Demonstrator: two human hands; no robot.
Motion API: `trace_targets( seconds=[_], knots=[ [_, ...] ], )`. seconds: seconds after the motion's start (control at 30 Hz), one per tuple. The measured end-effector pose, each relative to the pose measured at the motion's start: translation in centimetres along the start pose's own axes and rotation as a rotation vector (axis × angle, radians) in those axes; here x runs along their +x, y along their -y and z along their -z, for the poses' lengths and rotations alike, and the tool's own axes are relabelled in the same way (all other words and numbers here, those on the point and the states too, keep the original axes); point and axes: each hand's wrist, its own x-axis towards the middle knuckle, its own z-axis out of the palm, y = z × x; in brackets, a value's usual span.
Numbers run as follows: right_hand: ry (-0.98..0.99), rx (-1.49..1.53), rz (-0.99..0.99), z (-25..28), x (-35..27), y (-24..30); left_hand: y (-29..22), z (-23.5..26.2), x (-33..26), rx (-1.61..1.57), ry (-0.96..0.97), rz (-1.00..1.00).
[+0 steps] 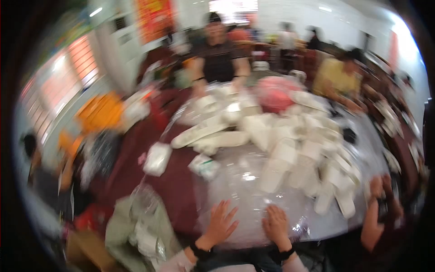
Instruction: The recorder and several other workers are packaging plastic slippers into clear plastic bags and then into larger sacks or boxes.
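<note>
My left hand is open, its fingers spread, at the near edge of the table with nothing in it. To its right, my right hand also holds nothing, its fingers stretched out flat over the clear plastic sheet. Whether either palm touches the sheet I cannot tell. Beyond my hands lies a heap of white slippers, spreading toward the far side and the right. A small white and green packet rests beyond my left hand, with a white plastic-wrapped bundle left of it.
A dark red tablecloth shows at left. A pale green sack stands at lower left, and a pink bag sits behind the slippers. One person works opposite; another's hands are close at my right. The picture is blurred.
</note>
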Motion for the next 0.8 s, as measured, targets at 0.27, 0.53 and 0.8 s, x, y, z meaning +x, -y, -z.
trace_targets(
  seconds=[0.27, 0.53, 0.8],
  knots=[
    [-0.072, -0.059, 0.092, -1.1, -0.4, 0.0, 5.5, 7.0, -5.3, 0.223, -0.825, 0.612],
    [-0.115, -0.073, 0.052, -0.4, -0.6, 0.0, 13.9, 9.7, -6.7, -0.026, -1.008, 0.799],
    [-0.159, -0.079, 0.002, -1.0, 0.0, 0.0, 18.8, 9.7, -9.7, 0.198, -1.025, 0.891]
  ],
)
